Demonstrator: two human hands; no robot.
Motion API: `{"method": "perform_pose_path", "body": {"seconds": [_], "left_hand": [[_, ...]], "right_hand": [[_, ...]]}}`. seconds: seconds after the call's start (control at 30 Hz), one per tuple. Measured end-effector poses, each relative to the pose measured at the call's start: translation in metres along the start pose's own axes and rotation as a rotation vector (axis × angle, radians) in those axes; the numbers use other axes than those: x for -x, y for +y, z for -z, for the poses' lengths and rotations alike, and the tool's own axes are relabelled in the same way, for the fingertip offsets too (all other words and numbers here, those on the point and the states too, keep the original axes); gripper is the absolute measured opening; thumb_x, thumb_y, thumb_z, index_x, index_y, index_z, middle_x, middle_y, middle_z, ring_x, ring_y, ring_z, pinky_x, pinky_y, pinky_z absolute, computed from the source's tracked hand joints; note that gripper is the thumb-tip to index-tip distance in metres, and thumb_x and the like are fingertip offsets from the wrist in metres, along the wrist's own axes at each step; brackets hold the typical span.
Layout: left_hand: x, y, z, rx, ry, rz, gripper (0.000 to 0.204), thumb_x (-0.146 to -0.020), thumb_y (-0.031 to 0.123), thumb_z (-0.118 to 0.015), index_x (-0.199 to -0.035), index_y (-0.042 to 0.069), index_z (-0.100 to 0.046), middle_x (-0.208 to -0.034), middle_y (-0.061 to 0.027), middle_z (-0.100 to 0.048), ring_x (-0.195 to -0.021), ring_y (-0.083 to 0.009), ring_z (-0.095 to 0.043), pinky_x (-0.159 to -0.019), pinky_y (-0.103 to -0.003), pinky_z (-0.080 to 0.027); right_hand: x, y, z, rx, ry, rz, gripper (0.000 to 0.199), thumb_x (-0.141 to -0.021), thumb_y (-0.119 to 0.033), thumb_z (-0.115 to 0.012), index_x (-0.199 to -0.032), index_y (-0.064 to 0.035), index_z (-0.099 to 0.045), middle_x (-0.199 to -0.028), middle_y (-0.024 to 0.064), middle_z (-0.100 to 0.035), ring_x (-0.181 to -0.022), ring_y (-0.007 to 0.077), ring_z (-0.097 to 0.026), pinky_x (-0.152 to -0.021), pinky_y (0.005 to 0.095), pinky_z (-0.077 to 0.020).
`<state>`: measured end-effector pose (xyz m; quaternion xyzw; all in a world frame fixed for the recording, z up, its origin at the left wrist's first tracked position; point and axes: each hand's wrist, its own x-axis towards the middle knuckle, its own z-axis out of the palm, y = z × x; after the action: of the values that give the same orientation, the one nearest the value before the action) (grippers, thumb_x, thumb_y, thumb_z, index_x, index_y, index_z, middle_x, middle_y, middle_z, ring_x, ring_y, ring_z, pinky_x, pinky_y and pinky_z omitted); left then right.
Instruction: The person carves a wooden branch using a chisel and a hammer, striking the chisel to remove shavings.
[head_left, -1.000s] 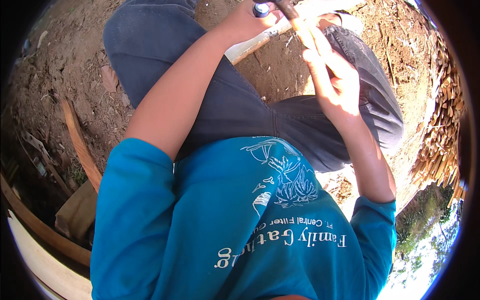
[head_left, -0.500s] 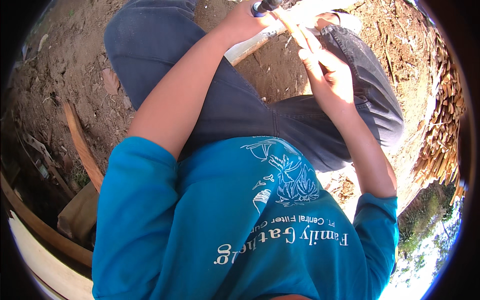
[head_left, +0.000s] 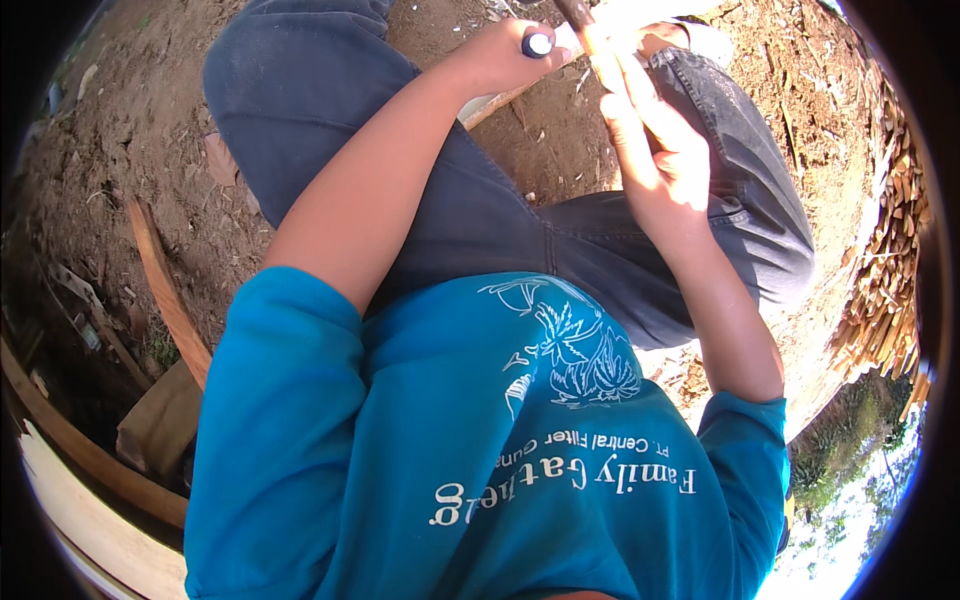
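My left hand (head_left: 500,58) is closed around a dark-handled tool (head_left: 538,45), whose pale round butt faces up. The working end of the tool is hidden or outside the picture. In my right hand (head_left: 668,165) lies a slim wooden stick (head_left: 605,68), pinched between thumb and fingers. It slants up and left past the left hand, pale in the sun and darker towards the top edge. Below my left hand, a pale pole (head_left: 490,107) lies over the ground, partly covered by my leg.
My bent legs in dark trousers (head_left: 310,110) frame the dirt ground (head_left: 560,150). A sandalled foot (head_left: 690,42) shows at the top. At the right is a large pile of thin split sticks (head_left: 890,230). Wooden boards (head_left: 165,290) and a wood block (head_left: 160,425) lie at the left.
My left hand has moved slightly down and turned, so the handle's butt now faces up. The stick has tilted a little more upright, and my right hand has barely shifted.
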<state>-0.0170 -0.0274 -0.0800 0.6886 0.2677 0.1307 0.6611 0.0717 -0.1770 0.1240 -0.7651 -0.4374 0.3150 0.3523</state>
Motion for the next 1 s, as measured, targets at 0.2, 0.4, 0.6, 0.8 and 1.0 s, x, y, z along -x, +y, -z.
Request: {"method": "perform_pose_path", "body": {"seconds": [0.2,0.4,0.6,0.8,1.0], "left_hand": [[-0.005,0.037,0.026,0.108,0.461,0.1,0.026,-0.091,0.021,-0.072,-0.105,0.0,-0.064,-0.083,-0.0053,-0.067,-0.076,-0.0174,-0.065,-0.067,-0.036,-0.05],[-0.007,0.089,0.049,0.488,0.632,0.326,0.02,-0.097,0.013,-0.063,-0.114,0.002,-0.058,-0.079,-0.0003,-0.059,-0.069,-0.0111,-0.059,-0.057,-0.027,-0.047],[0.001,0.055,0.039,-0.115,0.322,0.215,0.023,-0.096,0.025,-0.069,-0.095,0.003,-0.066,-0.077,-0.0051,-0.063,-0.071,-0.013,-0.06,-0.064,-0.03,-0.048],[-0.017,0.018,0.024,-0.606,-0.069,0.351,0.038,-0.084,0.037,-0.074,-0.102,0.003,-0.074,-0.09,-0.0177,-0.074,-0.081,-0.0311,-0.073,-0.076,-0.041,-0.056],[-0.041,0.017,0.033,-0.391,-0.499,0.743,0.042,-0.088,0.033,-0.072,-0.121,0.008,-0.073,-0.093,-0.0067,-0.074,-0.069,-0.0131,-0.065,-0.061,-0.03,-0.048]], "right_hand": [[-0.004,-0.02,0.037,-0.117,0.097,-0.147,0.041,-0.105,-0.012,-0.057,-0.145,-0.0032,-0.054,-0.088,-0.002,-0.058,-0.066,0.0009,-0.045,-0.057,0.0172,-0.0366],[-0.022,0.015,0.104,-0.237,0.209,-0.164,0.038,-0.108,-0.015,-0.052,-0.144,-0.0029,-0.051,-0.085,-0.0005,-0.054,-0.06,0.0004,-0.041,-0.05,0.0157,-0.0335],[-0.039,0.01,0.107,-0.458,0.354,-0.285,0.024,-0.109,-0.022,-0.05,-0.125,-0.0039,-0.053,-0.08,0.0004,-0.049,-0.055,0.0024,-0.037,-0.049,0.0176,-0.0315],[-0.03,0.015,0.133,-0.665,0.277,-0.407,0.026,-0.108,-0.03,-0.052,-0.111,-0.0042,-0.051,-0.079,0.0004,-0.046,-0.052,0.003,-0.033,-0.046,0.0189,-0.0309],[-0.025,0.015,0.138,-0.712,0.272,-0.506,0.032,-0.109,-0.035,-0.051,-0.098,-0.0052,-0.049,-0.075,-0.001,-0.042,-0.052,0.0037,-0.032,-0.047,0.0194,-0.0313]]}}
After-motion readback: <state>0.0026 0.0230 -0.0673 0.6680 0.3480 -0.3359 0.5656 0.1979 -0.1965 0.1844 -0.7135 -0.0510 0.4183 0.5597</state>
